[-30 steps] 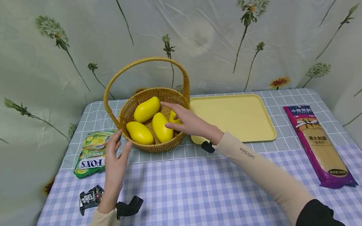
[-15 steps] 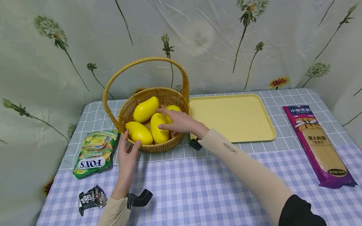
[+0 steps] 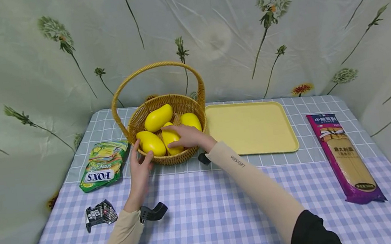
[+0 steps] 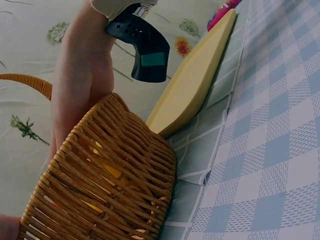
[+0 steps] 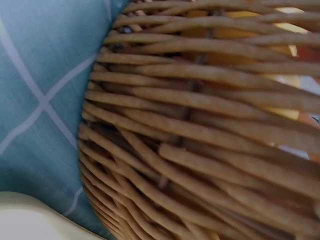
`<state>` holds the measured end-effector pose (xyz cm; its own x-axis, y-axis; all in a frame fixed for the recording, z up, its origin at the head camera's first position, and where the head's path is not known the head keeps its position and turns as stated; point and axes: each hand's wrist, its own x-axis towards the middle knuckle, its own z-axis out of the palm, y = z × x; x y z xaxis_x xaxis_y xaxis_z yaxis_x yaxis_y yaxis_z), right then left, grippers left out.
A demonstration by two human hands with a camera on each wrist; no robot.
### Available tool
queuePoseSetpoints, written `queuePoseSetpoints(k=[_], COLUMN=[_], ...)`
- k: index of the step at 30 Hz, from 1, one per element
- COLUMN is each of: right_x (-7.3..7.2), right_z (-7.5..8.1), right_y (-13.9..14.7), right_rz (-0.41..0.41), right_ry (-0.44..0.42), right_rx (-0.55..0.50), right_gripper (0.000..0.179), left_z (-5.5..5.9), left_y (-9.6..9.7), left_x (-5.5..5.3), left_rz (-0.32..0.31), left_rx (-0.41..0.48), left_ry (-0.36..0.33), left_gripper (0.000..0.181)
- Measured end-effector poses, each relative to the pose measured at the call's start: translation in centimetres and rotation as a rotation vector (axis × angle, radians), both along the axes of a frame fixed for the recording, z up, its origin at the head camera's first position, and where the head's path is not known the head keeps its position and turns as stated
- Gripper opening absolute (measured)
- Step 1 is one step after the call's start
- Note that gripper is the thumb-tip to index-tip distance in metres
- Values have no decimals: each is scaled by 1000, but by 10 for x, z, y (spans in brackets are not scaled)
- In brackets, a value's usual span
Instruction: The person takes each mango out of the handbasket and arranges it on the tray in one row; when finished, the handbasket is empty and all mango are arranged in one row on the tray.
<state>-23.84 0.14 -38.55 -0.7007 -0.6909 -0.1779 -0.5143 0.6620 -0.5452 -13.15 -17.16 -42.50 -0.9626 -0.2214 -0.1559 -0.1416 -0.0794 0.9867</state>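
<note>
A wicker basket [image 3: 172, 158] with a tall arched handle stands at the back of the table and holds several yellow mangoes. My left hand [image 3: 139, 171] grips its front left rim, fingers over the edge and thumb on the near side. Inside, my right hand [image 3: 187, 135] holds the front middle mango [image 3: 174, 150], partly hiding it. Beside that lie a left mango [image 3: 151, 143], a rear mango [image 3: 158, 117] and a right mango [image 3: 191, 120]. The right wrist view is filled by the basket's woven wall [image 5: 190, 120], and the right hand is hidden there.
A pale yellow tray [image 3: 251, 129] lies right of the basket. Left of it are a green FOX'S bag [image 3: 102, 166] and a small black wrapper [image 3: 100, 214]. At the far right lies a purple pack of pasta [image 3: 346, 156]. A floral curtain hangs behind.
My left hand has moved right, from beside the basket onto its rim. My right hand has come left and down from the right mango onto the front middle one.
</note>
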Motion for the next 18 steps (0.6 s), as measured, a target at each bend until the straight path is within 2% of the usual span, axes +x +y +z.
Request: queuePoseSetpoints(k=[4,9,14,18], right_x=[1,1,0,-1], right_z=[-1,-1,-2,-1], right_y=[0,4,12,18], right_rz=[5,-35,-92,-92], right_ry=[9,-34,-184,-328], right_rx=[0,-123,-299,-452], right_gripper=[60,57,55,56], left_z=[-1,0,-1,-1], left_y=[0,0,0,0], left_x=[0,2,1,1], left_rz=[-1,-5,-8,-5], left_rx=[6,9,6,2], left_ry=[6,9,10,11], left_gripper=[62,62,61,61])
